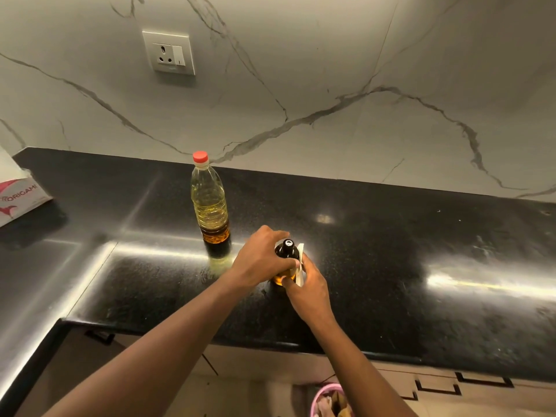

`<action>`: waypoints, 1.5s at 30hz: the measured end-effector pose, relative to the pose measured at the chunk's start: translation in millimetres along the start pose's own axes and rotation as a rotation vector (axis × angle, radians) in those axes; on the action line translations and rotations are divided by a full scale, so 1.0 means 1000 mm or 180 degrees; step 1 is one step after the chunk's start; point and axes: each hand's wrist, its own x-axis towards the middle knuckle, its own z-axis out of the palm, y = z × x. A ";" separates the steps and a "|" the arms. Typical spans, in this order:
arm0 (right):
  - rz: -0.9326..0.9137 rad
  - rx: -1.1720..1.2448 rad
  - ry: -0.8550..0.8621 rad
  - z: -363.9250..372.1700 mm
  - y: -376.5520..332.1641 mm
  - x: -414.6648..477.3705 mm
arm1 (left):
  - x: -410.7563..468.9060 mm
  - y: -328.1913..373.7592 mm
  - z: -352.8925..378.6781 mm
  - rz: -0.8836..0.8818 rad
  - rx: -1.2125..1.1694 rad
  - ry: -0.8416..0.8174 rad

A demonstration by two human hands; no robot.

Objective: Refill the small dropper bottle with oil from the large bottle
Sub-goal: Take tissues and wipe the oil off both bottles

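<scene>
Both hands (260, 260) grip dropper bottle (286, 254) — counter edge (210, 332) near.

Black desk (391, 266) being backed by veined marble wall (301, 70); wall socket (169, 52) being carried on it. "ORIGAMI" pack (18, 191) sitting far left. Pink basket (326, 400) being seen below.

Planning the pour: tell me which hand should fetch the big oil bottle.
Probably the left hand. The large bottle stands capped, behind and left of the small dropper bottle, nearer that hand. The right hand, pressing a white tissue to it, can steady it.
</scene>
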 end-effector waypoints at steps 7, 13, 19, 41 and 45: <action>0.0049 0.0224 -0.0036 0.004 -0.001 -0.012 | 0.001 -0.006 0.010 -0.0034 0.0054 0.0129; 0.0334 0.0402 -0.0273 0.001 -0.008 0.008 | 0.010 -0.005 0.003 -0.0069 0.0049 -0.0135; 0.0318 0.0491 -0.0349 -0.001 -0.008 -0.008 | 0.009 -0.001 -0.005 0.0182 0.0005 -0.0368; 0.0346 0.0490 -0.0203 0.002 -0.014 -0.011 | 0.012 -0.007 0.006 -0.0097 -0.0692 -0.0380; 0.0404 0.0570 -0.0237 0.007 -0.013 -0.026 | 0.009 -0.010 0.012 -0.0052 -0.0593 -0.0032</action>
